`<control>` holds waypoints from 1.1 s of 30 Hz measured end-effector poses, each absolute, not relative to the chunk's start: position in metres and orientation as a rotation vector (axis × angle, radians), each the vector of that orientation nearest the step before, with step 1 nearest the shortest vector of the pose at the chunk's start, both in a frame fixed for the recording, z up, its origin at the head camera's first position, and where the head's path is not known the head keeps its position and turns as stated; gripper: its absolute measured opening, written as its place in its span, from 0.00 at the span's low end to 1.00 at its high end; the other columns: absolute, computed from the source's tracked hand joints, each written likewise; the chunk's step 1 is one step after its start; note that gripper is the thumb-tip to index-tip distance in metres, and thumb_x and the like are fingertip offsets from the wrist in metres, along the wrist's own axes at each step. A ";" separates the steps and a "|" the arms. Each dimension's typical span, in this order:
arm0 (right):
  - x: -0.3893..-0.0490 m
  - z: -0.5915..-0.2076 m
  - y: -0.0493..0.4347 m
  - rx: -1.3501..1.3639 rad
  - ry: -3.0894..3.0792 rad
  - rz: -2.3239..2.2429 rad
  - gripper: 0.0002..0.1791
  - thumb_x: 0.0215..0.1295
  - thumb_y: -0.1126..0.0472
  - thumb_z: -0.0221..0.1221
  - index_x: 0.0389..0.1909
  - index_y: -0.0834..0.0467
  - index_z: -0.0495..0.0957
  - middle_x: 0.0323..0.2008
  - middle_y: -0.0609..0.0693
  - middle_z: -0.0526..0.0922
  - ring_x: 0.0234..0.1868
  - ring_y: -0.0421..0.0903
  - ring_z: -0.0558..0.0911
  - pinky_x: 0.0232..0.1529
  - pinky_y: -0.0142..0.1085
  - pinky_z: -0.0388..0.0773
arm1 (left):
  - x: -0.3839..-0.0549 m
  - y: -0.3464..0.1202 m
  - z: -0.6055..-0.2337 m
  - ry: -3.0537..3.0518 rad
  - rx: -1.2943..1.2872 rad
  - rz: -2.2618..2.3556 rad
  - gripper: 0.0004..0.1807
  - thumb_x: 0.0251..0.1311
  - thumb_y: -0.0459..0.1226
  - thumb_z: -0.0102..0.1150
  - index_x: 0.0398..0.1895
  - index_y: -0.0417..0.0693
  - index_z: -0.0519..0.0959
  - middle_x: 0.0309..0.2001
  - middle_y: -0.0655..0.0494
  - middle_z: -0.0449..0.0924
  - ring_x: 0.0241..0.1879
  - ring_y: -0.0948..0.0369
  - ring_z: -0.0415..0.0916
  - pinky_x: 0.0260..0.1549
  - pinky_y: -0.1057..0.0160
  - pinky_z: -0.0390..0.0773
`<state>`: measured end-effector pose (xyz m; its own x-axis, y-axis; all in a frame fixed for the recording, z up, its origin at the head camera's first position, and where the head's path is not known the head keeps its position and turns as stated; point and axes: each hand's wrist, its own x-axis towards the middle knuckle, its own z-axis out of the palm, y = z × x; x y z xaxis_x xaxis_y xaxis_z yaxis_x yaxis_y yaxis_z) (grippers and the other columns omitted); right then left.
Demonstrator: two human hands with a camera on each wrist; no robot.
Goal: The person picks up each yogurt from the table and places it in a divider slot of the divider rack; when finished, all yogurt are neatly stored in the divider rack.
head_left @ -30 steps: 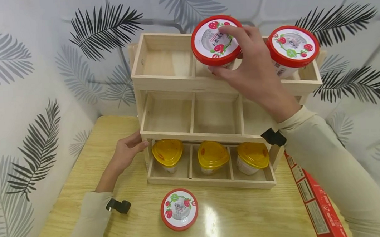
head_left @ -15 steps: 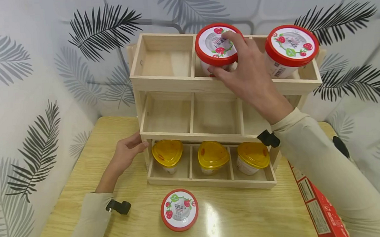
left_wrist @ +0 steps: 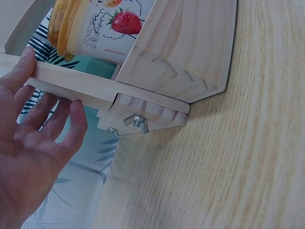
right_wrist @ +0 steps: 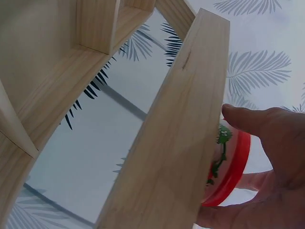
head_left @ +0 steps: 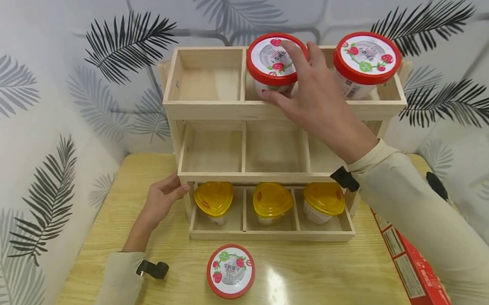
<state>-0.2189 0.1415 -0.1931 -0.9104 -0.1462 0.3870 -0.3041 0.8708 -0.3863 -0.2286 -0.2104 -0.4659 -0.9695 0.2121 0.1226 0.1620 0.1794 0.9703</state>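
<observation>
In the head view my right hand (head_left: 314, 93) is around a red-lidded strawberry tub (head_left: 272, 84), which stands in the middle compartment of the top shelf. Its fingers look loosened, one lying over the lid and another spread beside the rim, the thumb low in front. The right wrist view shows the thumb and fingers on either side of the tub's red lid (right_wrist: 236, 167), partly behind a shelf board. My left hand (head_left: 161, 200) rests at the left post of the wooden rack (head_left: 245, 171); in the left wrist view its thumb and fingers lie along the wooden bar (left_wrist: 66, 78).
A second red-lidded tub (head_left: 366, 58) occupies the top right compartment. Yellow-lidded cups, such as the left one (head_left: 214, 200), fill the bottom row. Another red-lidded tub (head_left: 231, 271) sits on the table (head_left: 309, 278) in front. A red box (head_left: 421, 272) lies at right.
My right hand has lowered the tub into the top middle compartment, and its fingers have spread a little. My left hand has stayed at the rack's post.
</observation>
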 end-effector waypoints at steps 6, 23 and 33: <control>-0.190 -0.191 0.147 0.375 -2.585 0.617 0.50 0.61 0.46 0.68 0.79 0.49 0.50 0.78 0.59 0.45 0.74 0.58 0.59 0.68 0.57 0.65 | -0.229 -0.208 -0.464 2.389 0.376 1.938 0.33 0.68 0.38 0.62 0.74 0.46 0.65 0.66 0.40 0.72 0.54 0.69 0.77 0.48 0.67 0.81; -0.121 -0.275 0.248 0.122 -2.251 0.871 0.10 0.68 0.63 0.61 0.43 0.67 0.83 0.35 0.58 0.87 0.30 0.20 0.74 0.38 0.13 0.71 | -0.223 -0.213 -0.472 2.401 0.366 1.889 0.34 0.69 0.41 0.61 0.76 0.48 0.62 0.69 0.43 0.69 0.63 0.59 0.73 0.50 0.67 0.81; -0.121 -0.373 0.281 -0.322 -2.278 0.924 0.07 0.65 0.63 0.59 0.34 0.63 0.81 0.24 0.52 0.82 0.21 0.28 0.72 0.25 0.21 0.67 | -0.228 -0.212 -0.467 2.425 0.433 1.889 0.32 0.70 0.40 0.60 0.75 0.51 0.63 0.69 0.44 0.70 0.64 0.53 0.73 0.50 0.67 0.81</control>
